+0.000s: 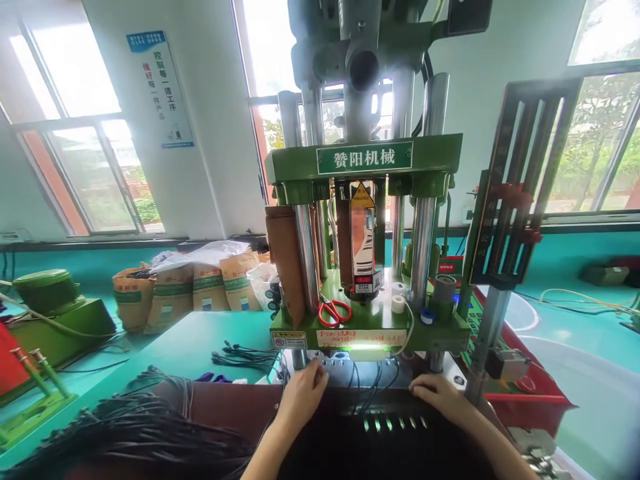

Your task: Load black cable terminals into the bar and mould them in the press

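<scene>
A green vertical press machine (pixel 365 160) stands in front of me with a steel mould plate (pixel 345 363) under its lower platen. My left hand (pixel 304 393) rests at the plate's left front, fingers curled on thin black cables (pixel 367 390) that run into the mould. At the plate's right front, my right hand (pixel 437 392) lies palm down with curled fingers; I cannot make out what they hold. Red-handled scissors (pixel 334 311) lie on the green platen above the hands.
A bundle of black cables (pixel 140 420) lies at my lower left. Brown sacks (pixel 185 287) stand by the back wall. A green device (pixel 47 293) sits far left. A red tray (pixel 530 397) and a white tub (pixel 590 387) are at right.
</scene>
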Demonstrator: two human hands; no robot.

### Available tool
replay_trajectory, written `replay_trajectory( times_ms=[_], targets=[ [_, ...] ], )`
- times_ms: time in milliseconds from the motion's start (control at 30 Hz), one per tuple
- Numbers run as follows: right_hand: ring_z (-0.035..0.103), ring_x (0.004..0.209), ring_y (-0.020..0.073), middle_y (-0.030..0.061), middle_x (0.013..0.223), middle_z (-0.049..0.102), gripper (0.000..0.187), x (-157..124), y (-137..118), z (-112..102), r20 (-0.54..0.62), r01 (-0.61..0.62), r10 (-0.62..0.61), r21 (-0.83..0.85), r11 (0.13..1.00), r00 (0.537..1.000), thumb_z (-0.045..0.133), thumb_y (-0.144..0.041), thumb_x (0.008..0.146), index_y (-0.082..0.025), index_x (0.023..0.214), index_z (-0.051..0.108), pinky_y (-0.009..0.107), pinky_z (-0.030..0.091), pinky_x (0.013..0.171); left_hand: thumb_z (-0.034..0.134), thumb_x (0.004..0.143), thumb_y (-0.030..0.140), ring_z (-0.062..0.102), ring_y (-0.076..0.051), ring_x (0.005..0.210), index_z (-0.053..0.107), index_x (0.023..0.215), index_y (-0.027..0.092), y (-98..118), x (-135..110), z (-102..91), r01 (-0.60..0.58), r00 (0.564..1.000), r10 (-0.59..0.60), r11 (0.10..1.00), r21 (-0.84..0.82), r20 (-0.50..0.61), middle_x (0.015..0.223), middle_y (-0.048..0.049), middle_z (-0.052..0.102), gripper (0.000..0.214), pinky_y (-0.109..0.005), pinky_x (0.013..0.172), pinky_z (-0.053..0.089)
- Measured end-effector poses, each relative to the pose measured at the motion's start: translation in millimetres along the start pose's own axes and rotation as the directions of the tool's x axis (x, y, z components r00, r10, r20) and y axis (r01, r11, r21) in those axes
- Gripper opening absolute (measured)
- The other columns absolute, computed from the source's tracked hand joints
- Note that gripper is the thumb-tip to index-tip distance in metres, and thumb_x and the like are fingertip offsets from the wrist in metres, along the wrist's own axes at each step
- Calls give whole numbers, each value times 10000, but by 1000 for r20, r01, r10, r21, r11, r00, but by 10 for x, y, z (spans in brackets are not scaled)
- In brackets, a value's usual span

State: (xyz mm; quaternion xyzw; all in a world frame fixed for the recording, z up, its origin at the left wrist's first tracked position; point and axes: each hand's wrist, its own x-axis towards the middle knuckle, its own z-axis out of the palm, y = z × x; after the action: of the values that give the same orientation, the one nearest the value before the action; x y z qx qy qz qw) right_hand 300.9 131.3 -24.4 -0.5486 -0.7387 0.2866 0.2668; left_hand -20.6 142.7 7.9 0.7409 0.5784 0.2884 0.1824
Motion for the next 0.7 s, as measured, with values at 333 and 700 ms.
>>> replay_trajectory(
  times_ms=[333, 700],
  targets=[
    [579, 761, 198, 43, 746, 621, 238, 2, 24, 207, -124, 22, -35, -105, 994, 992, 413, -290, 791, -195, 707, 614, 304, 416, 728, 437, 792, 241, 538, -158, 777, 548, 764, 202, -181, -18, 293, -67, 984, 39, 985, 158, 172, 790, -10, 615, 121, -237, 695, 354],
    [583, 843, 223, 66, 809, 632, 282, 4, 118, 244, -113, 13, -37, -204, 979, 993, 371, -308, 814, -192, 769, 624, 327, 427, 779, 417, 804, 251, 533, -169, 798, 547, 771, 194, -161, -20, 236, -92, 978, 61, 985, 148, 201, 806, -20, 613, 146, -270, 740, 361]
  ],
)
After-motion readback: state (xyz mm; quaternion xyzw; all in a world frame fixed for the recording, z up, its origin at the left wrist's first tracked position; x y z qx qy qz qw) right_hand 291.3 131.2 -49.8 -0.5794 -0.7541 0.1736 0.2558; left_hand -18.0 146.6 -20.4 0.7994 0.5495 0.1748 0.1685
